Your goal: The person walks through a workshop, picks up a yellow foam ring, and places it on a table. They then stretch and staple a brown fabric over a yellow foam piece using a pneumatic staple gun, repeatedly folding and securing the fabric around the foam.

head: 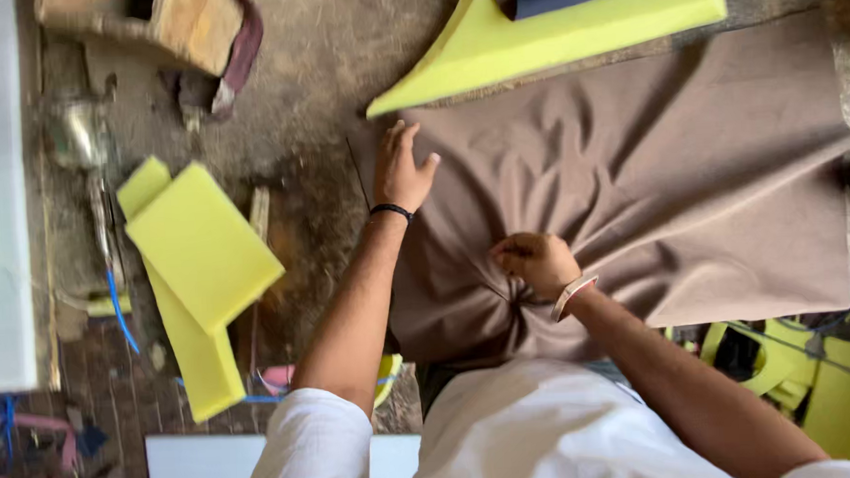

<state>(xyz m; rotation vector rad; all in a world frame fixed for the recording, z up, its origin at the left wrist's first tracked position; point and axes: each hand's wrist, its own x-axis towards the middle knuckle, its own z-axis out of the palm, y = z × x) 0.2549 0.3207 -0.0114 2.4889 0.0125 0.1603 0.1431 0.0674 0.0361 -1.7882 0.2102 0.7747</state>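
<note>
No packages, labels, signs or screens show anywhere in this view.

Plain brown cloth (690, 180), yellow-green foam slabs (201, 244), black wristband (391, 210), white shirt (538, 430)

We wear a white short-sleeved shirt (538, 425), its sleeves ending above the elbows and leaving both forearms bare. Around the wrist of our left hand (401, 173) sits a thin black band (391, 210). Our right hand (538, 261) has a wider band (573, 297), white with a reddish edge, at its wrist.
</note>
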